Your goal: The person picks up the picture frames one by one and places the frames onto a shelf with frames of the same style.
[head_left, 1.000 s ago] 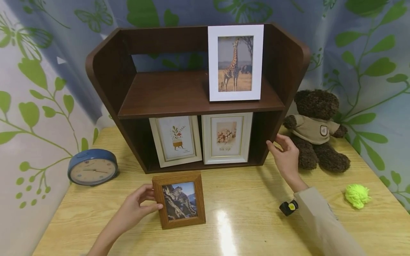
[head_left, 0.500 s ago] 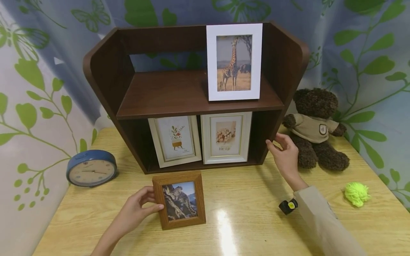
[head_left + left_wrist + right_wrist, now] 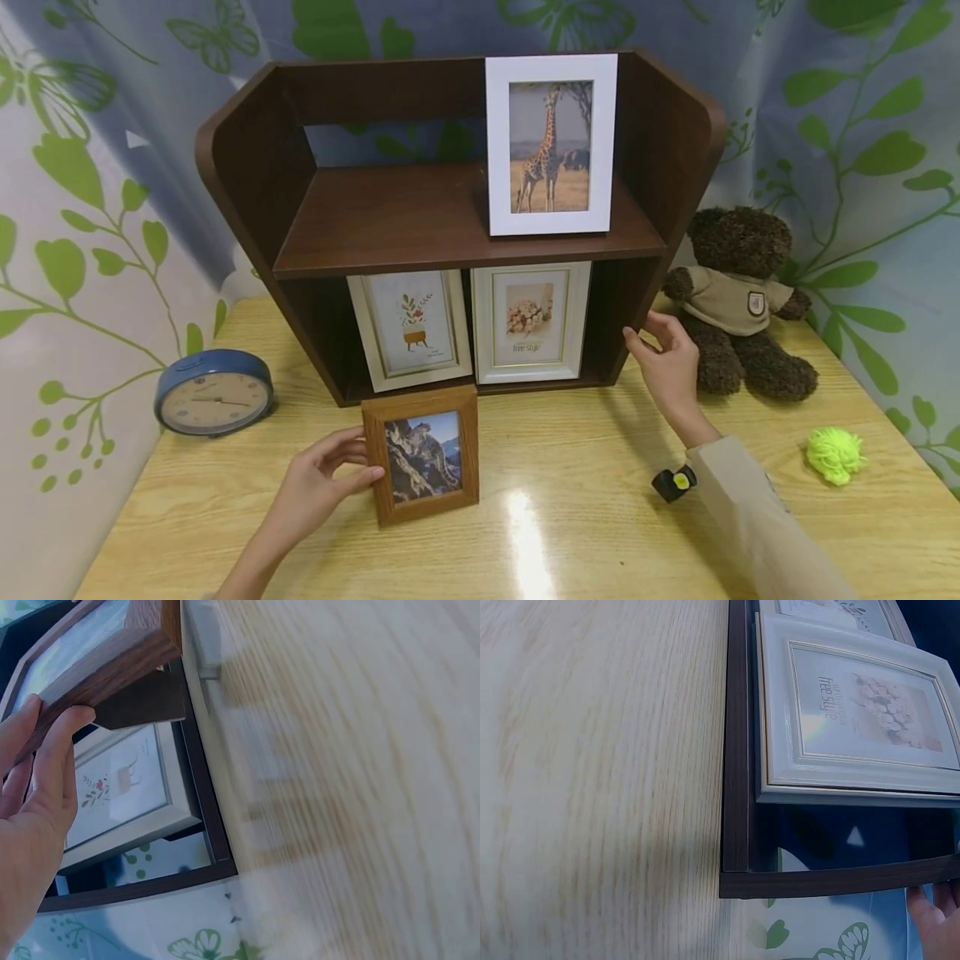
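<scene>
My left hand pinches the left edge of a brown wooden picture frame with a leopard photo, thumb in front and fingers behind. In the left wrist view its dark easel stand sticks out at the back. The frame is in front of the dark brown shelf, its top edge overlapping the shelf's bottom board. My right hand holds the shelf's right side panel at its front edge. Two cream picture frames, one with a potted plant and one with flowers, stand in the lower compartment.
A white picture frame with a giraffe stands at the right of the upper shelf. A blue clock is on the left of the wooden table. A brown teddy bear and yellow-green yarn are on the right.
My left hand has raised the brown picture frame a little toward the shelf and tilted it slightly. My right hand has stayed at the side panel.
</scene>
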Demonstrator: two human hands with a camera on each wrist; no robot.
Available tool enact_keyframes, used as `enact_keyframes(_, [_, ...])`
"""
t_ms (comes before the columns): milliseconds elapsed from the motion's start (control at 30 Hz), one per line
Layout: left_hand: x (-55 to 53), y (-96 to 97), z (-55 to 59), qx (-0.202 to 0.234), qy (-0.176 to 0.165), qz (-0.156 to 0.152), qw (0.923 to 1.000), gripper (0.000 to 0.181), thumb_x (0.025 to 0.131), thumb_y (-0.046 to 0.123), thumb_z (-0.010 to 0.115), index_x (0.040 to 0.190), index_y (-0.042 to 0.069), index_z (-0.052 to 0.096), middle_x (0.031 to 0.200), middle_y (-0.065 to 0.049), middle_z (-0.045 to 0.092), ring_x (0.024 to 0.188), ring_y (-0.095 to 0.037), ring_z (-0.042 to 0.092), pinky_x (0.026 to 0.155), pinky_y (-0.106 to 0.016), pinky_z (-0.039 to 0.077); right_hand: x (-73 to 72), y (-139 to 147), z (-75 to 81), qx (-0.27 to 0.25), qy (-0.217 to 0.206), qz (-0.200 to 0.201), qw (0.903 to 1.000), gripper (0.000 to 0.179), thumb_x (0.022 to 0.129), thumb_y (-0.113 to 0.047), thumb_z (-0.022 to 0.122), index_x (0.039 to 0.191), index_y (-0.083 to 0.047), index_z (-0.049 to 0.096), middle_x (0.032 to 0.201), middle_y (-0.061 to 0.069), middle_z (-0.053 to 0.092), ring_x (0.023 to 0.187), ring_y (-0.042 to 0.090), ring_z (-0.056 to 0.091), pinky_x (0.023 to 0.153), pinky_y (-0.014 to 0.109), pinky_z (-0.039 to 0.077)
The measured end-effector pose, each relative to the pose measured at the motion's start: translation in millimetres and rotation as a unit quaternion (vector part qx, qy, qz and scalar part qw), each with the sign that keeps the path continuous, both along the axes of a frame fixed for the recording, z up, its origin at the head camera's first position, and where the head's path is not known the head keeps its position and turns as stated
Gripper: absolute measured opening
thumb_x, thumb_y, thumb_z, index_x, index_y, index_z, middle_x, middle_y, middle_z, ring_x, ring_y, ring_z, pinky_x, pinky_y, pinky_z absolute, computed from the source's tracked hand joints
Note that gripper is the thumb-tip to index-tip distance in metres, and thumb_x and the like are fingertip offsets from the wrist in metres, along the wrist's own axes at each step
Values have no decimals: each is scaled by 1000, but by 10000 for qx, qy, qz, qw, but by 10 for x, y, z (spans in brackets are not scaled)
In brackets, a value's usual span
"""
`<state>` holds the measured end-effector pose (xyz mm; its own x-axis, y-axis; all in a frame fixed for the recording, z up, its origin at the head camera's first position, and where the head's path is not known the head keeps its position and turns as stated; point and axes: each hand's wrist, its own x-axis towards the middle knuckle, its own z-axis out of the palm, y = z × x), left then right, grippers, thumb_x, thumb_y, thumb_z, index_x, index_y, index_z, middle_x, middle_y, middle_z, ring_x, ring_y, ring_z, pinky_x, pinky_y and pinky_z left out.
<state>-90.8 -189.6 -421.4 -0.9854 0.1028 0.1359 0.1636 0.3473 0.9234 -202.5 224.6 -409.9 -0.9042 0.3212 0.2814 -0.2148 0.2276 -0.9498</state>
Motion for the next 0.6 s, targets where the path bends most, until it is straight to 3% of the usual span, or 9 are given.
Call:
enact_keyframes(333, [-70,34,40,431,946,-296,9941,45,72,-13,74,115,-14,59,92,14,65,86,0,61,78,-14,54,2,-15,8,-58,-44,11,10000,31,89,-9,66,118,-3,56,101,-20,59,100,-3,56,82,8,50])
enact_keyframes(600, [-120,35,246,534,1173,-562,9901,42,74,-14,71,114,-14,57,93,14,65,87,-1,61,79,-13,53,3,-20,4,-51,-52,-18,10000,30,89,-9,66,117,-3,56,101,-20,58,100,-3,56,81,8,50])
